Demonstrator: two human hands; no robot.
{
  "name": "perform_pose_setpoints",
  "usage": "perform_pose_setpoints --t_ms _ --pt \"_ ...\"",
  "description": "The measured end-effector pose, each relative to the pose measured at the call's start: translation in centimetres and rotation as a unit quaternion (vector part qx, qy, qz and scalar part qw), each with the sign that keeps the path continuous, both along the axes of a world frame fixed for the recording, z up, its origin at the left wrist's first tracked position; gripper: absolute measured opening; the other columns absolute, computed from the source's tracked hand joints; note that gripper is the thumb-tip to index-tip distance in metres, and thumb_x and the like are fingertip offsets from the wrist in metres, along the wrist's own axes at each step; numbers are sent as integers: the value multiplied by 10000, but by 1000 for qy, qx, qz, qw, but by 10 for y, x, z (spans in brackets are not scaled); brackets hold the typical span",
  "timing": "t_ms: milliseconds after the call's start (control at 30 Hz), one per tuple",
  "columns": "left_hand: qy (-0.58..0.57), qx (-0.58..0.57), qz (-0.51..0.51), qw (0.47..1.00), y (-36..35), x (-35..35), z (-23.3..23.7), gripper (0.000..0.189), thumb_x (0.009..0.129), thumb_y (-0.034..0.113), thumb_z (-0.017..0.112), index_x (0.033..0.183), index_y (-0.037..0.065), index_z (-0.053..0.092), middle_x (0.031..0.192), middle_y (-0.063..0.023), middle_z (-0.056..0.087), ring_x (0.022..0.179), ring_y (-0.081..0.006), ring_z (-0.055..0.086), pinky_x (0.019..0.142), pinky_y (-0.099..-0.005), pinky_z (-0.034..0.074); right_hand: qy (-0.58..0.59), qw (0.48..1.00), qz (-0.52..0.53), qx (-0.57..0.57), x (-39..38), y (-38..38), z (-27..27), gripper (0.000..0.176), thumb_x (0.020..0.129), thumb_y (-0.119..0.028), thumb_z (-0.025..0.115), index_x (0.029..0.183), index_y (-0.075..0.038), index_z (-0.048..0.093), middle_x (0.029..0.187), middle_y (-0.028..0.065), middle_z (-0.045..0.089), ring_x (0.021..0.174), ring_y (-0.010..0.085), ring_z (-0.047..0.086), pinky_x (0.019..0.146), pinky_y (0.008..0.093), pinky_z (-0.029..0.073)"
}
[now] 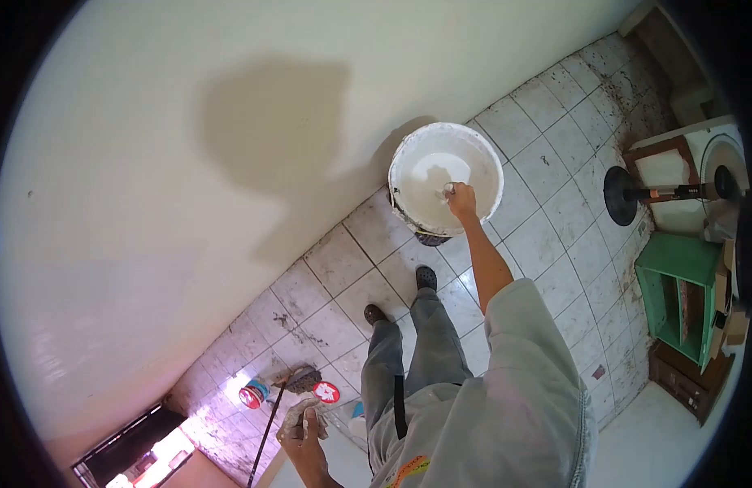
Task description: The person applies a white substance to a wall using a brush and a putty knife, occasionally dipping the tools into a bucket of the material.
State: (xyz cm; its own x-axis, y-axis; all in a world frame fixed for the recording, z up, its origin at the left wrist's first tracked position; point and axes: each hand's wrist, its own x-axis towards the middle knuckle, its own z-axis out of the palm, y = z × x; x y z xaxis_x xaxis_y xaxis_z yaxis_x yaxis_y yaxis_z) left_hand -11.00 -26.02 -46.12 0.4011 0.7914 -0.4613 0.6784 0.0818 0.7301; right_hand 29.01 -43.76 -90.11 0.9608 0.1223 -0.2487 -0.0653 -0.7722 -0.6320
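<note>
A white bucket (399,191) stands on the tiled floor against the wall, its inside coated white and a whitish liquid at its bottom. Reaching over its near rim, my right hand (461,201) is closed, fingers curled. Something small and pale shows at its fingertips, too small to name. Low in the view, my left hand (307,446) is raised in front of me, thumb and fingers closed around a greyish, smeared lump (298,416). Whether that is a cloth or a sponge cannot be told.
Beyond the left hand are a long dark stick (266,431), a paint can (252,395), a red-and-white lid (326,393) and a dark heap (303,379). At right stand a pedestal fan (621,196) and a green cabinet (673,264). The pale wall (148,244) borders the floor.
</note>
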Motion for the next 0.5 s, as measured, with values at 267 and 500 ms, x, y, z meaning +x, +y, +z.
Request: perform_pose_setpoints --t_ms 267,500 --pt "-38 18 20 999 14 6 5 189 923 163 620 967 -14 669 635 3 511 520 -60 404 475 -204 311 -78 983 -37 160 -9 -23 61 158 813 -130 692 816 25 662 596 140 619 477 228 589 477 363 441" --pt "-55 9 9 998 18 11 3 199 948 158 576 963 -18 668 655 -5 509 530 -66 397 489 -214 314 -166 956 105 219 -19 -10 60 141 815 -93 682 855 34 637 587 150 586 472 244 571 486 372 436"
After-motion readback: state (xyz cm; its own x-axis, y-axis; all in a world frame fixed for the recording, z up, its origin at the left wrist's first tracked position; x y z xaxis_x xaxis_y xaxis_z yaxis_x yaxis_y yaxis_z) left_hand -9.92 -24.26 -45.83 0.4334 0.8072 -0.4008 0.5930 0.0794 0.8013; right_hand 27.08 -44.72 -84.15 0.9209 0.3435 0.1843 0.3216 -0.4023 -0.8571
